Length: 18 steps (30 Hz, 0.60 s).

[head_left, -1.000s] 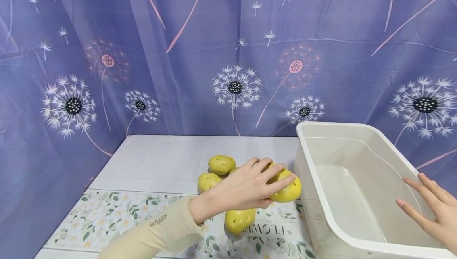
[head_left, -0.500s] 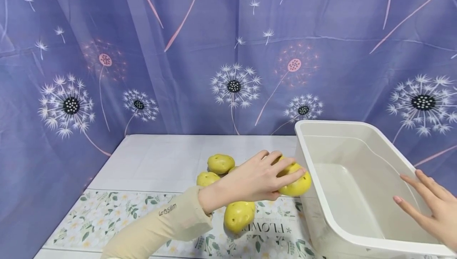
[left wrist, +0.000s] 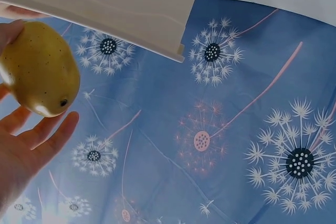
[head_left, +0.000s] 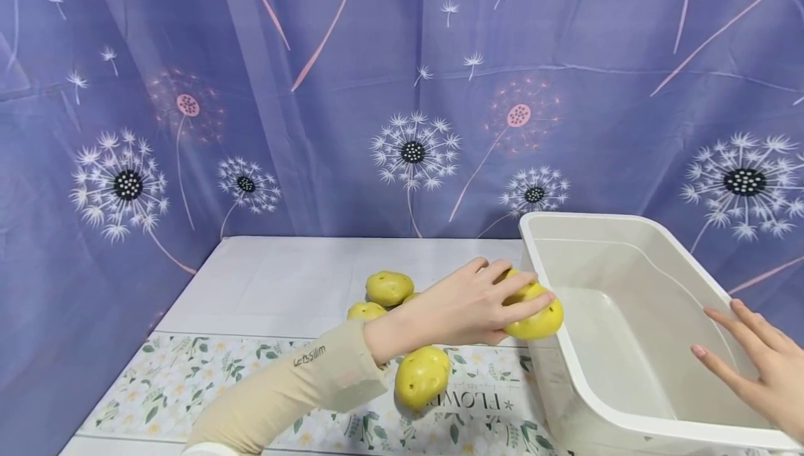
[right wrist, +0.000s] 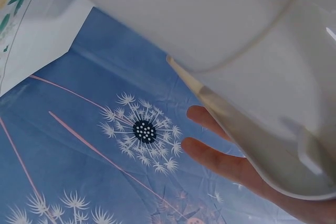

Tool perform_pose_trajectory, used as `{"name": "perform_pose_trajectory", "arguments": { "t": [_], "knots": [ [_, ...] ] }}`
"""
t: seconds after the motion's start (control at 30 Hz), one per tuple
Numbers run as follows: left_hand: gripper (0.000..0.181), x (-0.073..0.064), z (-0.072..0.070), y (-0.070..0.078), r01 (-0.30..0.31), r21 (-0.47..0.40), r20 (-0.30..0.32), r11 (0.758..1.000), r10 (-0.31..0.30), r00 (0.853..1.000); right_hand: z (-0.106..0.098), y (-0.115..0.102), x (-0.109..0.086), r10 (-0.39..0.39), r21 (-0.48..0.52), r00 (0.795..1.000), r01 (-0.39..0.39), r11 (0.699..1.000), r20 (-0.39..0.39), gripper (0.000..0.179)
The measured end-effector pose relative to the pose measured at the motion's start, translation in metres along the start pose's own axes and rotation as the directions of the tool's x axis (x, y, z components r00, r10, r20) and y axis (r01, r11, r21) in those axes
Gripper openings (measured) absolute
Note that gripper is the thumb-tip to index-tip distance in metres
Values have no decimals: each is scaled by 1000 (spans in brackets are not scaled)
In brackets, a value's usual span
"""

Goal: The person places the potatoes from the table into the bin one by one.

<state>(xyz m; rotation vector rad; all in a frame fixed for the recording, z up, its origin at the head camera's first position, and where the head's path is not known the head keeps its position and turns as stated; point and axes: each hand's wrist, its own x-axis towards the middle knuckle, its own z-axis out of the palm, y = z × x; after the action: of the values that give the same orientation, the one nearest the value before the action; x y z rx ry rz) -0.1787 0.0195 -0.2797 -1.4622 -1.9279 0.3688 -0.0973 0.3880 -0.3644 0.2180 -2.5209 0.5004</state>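
My left hand (head_left: 471,306) grips a yellow potato (head_left: 540,318), fingers over its top. In the head view this potato overlaps the left rim of a deep off-white plastic bin (head_left: 568,365). The left wrist view shows the potato (left wrist: 42,72) between thumb and fingers, close to the bin's wall (left wrist: 121,3). My right hand (head_left: 763,372) is at the bin's right rim with fingers spread and fairly straight. Seen from the right wrist, its fingers (right wrist: 220,163) lie along the rim's outer side. The bin's visible inside holds nothing.
Several more potatoes lie left of the bin: one at the back (head_left: 389,288), one partly behind my forearm (head_left: 366,311), one in front (head_left: 422,377), and one mostly hidden. A floral mat (head_left: 207,386) covers the table's front. A purple dandelion-print curtain (head_left: 326,128) hangs behind.
My left hand has carried the potato right and slightly up, from beside the bin to its left rim. The right hand has stayed at the right rim.
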Motion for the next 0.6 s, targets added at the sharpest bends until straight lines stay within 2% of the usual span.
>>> {"name": "perform_pose_trajectory", "arguments": {
  "t": [0.3,0.6],
  "knots": [
    [54,10,2,-1,-21,9,-8,1000,21,1000,2,-1,0,-3,6,1000,3,1000,-29,59],
    [59,15,6,-1,-46,9,60,999,46,997,6,3,3,-45,28,994,48,998,-103,57]
  ]
}}
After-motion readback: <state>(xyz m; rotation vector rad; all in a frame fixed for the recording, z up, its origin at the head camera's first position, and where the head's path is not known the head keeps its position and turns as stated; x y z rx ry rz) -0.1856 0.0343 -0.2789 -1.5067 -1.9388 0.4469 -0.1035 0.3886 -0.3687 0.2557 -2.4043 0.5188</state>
